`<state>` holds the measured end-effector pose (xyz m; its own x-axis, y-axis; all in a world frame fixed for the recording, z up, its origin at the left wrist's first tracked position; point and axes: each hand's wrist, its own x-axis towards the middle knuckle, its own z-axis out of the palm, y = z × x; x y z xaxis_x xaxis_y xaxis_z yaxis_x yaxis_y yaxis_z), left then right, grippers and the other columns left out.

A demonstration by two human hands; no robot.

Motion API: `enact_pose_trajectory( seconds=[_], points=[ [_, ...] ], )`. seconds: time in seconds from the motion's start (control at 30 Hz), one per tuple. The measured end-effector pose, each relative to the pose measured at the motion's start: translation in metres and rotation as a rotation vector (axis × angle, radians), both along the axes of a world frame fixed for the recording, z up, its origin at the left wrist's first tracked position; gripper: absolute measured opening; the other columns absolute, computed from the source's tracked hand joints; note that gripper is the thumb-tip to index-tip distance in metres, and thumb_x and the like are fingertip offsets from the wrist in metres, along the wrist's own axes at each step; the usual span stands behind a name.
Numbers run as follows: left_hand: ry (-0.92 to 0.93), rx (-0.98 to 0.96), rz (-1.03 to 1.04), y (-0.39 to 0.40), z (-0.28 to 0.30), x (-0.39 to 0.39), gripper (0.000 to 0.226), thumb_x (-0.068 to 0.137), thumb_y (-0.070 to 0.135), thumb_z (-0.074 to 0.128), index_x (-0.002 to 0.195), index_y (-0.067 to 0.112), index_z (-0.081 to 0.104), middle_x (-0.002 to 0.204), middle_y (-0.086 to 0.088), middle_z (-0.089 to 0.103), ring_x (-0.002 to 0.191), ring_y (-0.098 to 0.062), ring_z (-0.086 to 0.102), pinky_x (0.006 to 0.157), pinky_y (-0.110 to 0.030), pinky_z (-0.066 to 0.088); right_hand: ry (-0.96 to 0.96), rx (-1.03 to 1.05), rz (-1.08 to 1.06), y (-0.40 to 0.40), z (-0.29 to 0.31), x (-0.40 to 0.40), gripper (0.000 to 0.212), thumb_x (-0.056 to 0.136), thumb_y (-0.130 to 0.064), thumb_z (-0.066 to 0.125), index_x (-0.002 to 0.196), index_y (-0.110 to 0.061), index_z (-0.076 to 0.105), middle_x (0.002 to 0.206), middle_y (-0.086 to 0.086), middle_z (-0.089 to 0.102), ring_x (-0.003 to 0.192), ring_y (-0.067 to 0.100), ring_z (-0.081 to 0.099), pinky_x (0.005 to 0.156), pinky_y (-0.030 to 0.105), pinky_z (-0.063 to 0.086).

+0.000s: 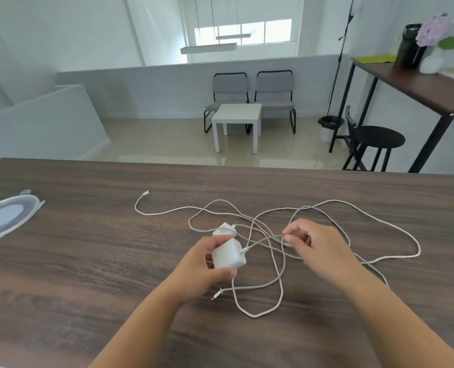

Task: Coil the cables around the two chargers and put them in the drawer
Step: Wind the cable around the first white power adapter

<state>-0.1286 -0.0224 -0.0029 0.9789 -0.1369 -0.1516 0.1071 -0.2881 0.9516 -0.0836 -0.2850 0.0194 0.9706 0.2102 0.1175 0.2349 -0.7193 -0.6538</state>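
My left hand (207, 264) grips a white charger block (227, 254) just above the dark wooden table (87, 261). A second white charger (226, 229) lies right behind it, partly hidden. White braided cables (380, 224) sprawl in tangled loops across the table's middle and right. My right hand (319, 248) pinches one cable strand a short way from where it plugs into the held charger. One loose cable end (146, 193) lies far left, another plug end (217, 294) near my left wrist. No drawer is in view.
A round clear plastic lid (5, 217) lies at the table's left edge. Beyond the table's far edge are a white side table (238, 115), two grey chairs (252, 94), a black stool (377, 139) and a tall dark table (419, 86) at right.
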Motion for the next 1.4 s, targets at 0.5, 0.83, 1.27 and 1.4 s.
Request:
enact_pose_trajectory(
  seconds=[0.5, 0.83, 1.27, 1.4],
  points=[
    [0.182, -0.651, -0.113, -0.089, 0.049, -0.030, 0.033, 0.083, 0.028, 0.061, 0.113, 0.012, 0.058, 0.092, -0.010, 0.067, 0.067, -0.015, 0.045, 0.049, -0.021, 0.039, -0.149, -0.054, -0.142, -0.027, 0.012, -0.029, 0.017, 0.091, -0.035, 0.056, 0.106, -0.038, 0.063, 0.060, -0.014, 0.055, 0.064, 0.006, 0.054, 0.066, 0.031, 0.047],
    [0.095, -0.825, 0.046, -0.088, 0.050, -0.022, 0.046, 0.080, 0.013, 0.062, 0.125, 0.008, 0.057, 0.098, -0.011, 0.065, 0.068, -0.017, 0.065, 0.059, -0.024, 0.057, -0.122, -0.124, 0.037, -0.005, -0.012, -0.054, 0.055, 0.087, -0.054, 0.016, 0.134, -0.046, 0.042, 0.110, -0.011, 0.070, 0.101, 0.017, 0.064, 0.078, 0.034, 0.051],
    [0.003, -0.627, 0.209, -0.080, 0.043, -0.018, 0.041, 0.078, 0.029, 0.064, 0.115, 0.014, 0.056, 0.100, -0.008, 0.066, 0.072, -0.015, 0.070, 0.039, -0.015, 0.032, -0.143, -0.185, 0.157, 0.000, 0.005, -0.081, 0.060, 0.086, -0.057, 0.013, 0.127, -0.038, 0.051, 0.112, -0.018, 0.066, 0.101, 0.010, 0.061, 0.082, 0.032, 0.048],
    [-0.019, -0.587, 0.192, -0.080, 0.041, -0.020, 0.039, 0.079, 0.029, 0.065, 0.114, 0.013, 0.055, 0.096, -0.005, 0.069, 0.073, -0.016, 0.071, 0.039, -0.015, 0.033, -0.151, -0.229, 0.203, -0.003, 0.017, -0.085, 0.059, 0.085, -0.057, 0.012, 0.116, -0.033, 0.056, 0.103, -0.012, 0.067, 0.096, 0.012, 0.061, 0.081, 0.035, 0.049]
  ],
)
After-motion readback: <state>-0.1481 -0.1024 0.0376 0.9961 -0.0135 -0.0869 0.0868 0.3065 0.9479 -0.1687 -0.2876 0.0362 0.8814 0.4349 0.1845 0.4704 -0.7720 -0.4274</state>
